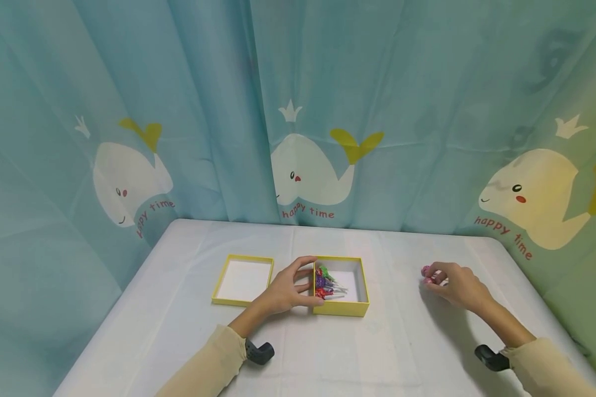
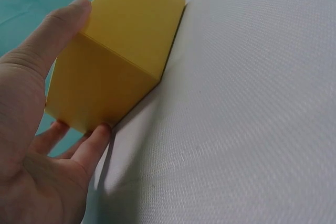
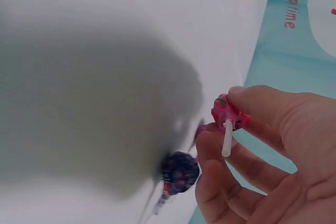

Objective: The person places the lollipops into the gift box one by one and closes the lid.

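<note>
My left hand [image 1: 284, 291] grips the left end of a yellow box [image 1: 341, 309], thumb at the near wall and fingers at the far one. In the left wrist view, thumb and fingertips press on the box's yellow outer sides [image 2: 131, 19]. Inside its left part lie several lollipops [image 1: 323, 282] in green, purple and red wrappers, white sticks pointing right. Off to the right, my right hand [image 1: 458, 285] pinches a pink-wrapped lollipop [image 3: 227, 112] between thumb and fingers, its white stick toward the wrist camera. A dark-wrapped lollipop [image 3: 179, 172] shows beside those fingertips, close to the cloth.
A shallow yellow-rimmed lid [image 1: 230, 301], white inside, lies left of the box, partly behind the left forearm. White cloth covers the table [image 1: 392, 353]. A blue-green curtain [image 1: 417, 110] with whale prints hangs around the back and sides.
</note>
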Tool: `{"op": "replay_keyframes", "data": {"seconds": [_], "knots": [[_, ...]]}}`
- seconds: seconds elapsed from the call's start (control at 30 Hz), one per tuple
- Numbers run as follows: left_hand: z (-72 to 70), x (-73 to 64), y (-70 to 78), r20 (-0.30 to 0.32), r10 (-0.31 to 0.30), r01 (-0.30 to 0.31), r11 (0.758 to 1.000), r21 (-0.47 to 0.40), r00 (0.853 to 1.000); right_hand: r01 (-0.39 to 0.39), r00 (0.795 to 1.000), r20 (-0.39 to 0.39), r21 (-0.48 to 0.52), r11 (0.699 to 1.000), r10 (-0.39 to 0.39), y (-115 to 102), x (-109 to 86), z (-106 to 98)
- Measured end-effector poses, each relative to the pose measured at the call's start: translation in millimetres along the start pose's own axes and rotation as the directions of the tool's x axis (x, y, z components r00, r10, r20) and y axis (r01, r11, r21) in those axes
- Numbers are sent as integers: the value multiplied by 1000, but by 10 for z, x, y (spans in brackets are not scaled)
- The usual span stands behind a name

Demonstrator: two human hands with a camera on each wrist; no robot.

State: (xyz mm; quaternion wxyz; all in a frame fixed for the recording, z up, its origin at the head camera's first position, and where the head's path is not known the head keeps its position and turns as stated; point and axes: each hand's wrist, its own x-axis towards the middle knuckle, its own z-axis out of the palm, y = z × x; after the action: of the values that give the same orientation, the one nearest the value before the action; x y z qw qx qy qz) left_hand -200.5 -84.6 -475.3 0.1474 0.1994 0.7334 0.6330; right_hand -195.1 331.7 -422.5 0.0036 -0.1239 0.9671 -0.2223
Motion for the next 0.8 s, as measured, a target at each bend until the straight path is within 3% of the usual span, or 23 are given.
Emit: {"op": "replay_keyframes", "data": {"seconds": [0.4, 0.8], "knots": [[4, -8, 2, 10, 0, 0, 1000, 4, 1000, 128, 992, -6, 81, 988, -128, -191, 112, -230], [4, -9, 22, 1, -4, 4, 1000, 3, 1000, 117, 992, 30, 207, 971, -126, -481, 236, -433]]}}
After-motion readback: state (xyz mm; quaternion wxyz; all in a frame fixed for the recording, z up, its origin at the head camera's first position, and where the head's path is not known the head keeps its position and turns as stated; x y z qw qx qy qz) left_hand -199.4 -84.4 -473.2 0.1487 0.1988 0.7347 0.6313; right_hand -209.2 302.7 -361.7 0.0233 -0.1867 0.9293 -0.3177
